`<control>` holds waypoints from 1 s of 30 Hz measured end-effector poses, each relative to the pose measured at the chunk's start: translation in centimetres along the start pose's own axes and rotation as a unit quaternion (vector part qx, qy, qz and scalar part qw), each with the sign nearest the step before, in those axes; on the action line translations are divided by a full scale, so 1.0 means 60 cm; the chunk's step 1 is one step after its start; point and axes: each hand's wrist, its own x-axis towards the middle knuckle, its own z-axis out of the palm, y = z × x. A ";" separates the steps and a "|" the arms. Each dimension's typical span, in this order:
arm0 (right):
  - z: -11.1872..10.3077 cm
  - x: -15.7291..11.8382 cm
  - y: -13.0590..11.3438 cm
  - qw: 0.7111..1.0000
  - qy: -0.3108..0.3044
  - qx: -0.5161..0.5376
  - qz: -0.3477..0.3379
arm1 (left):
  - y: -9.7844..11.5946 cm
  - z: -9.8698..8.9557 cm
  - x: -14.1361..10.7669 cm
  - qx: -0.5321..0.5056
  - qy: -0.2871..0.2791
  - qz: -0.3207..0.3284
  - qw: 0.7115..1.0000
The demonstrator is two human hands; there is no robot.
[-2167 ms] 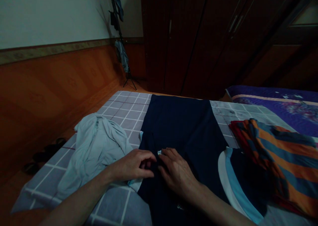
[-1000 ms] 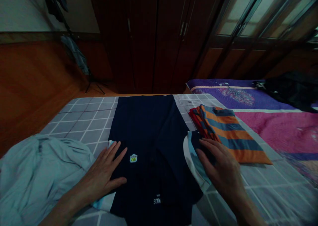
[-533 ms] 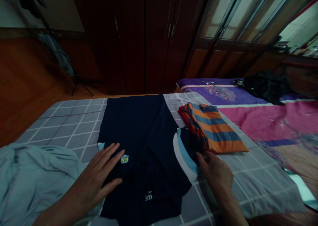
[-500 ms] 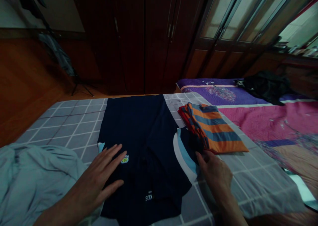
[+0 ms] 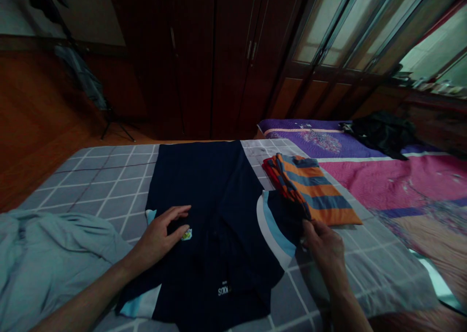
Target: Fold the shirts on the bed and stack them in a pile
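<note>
A navy T-shirt (image 5: 204,186) lies spread flat, with white and light-blue bands on its sleeves, a small chest badge and "KIDS" lettering at the neck end, nearest me. My left hand (image 5: 164,235) is over the chest beside the badge, thumb and fingers apart, gripping nothing; whether it touches the cloth I cannot tell. At the shirt's right sleeve, my right hand (image 5: 324,247) pinches the sleeve's edge between thumb and fingers. Just beyond that hand sits a stack of folded clothes (image 5: 321,191), an orange and grey striped one on top and red cloth showing beneath.
Crumpled pale grey-green cloth (image 5: 54,269) lies at the left on the grey checked bedspread (image 5: 109,171). To the right, a purple and pink cover (image 5: 365,176) carries a black garment (image 5: 381,132). Dark wardrobes (image 5: 226,64) stand behind; a thin-legged stand (image 5: 116,128) is at the back left.
My right hand has drawn the sleeve outward to the right. My left hand has curled its fingers somewhat, and the shirt's left sleeve band now shows near me.
</note>
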 end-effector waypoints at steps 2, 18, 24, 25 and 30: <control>0.009 0.001 0.003 1.000 -0.018 0.013 0.004 | -0.010 0.006 -0.001 -0.046 0.018 -0.019 0.999; 0.035 -0.056 -0.094 0.812 0.041 -0.095 -0.575 | -0.008 0.000 -0.009 -0.089 0.025 -0.014 0.996; 0.036 -0.069 -0.052 0.800 -0.054 -0.113 -0.587 | -0.003 -0.002 -0.009 -0.057 0.028 0.008 0.998; 0.034 -0.068 -0.046 0.805 -0.050 -0.109 -0.581 | -0.003 -0.002 -0.009 -0.053 0.028 0.009 0.998; 0.014 -0.064 -0.056 0.844 -0.083 -0.077 -0.524 | -0.006 0.000 -0.010 -0.038 0.027 0.005 0.999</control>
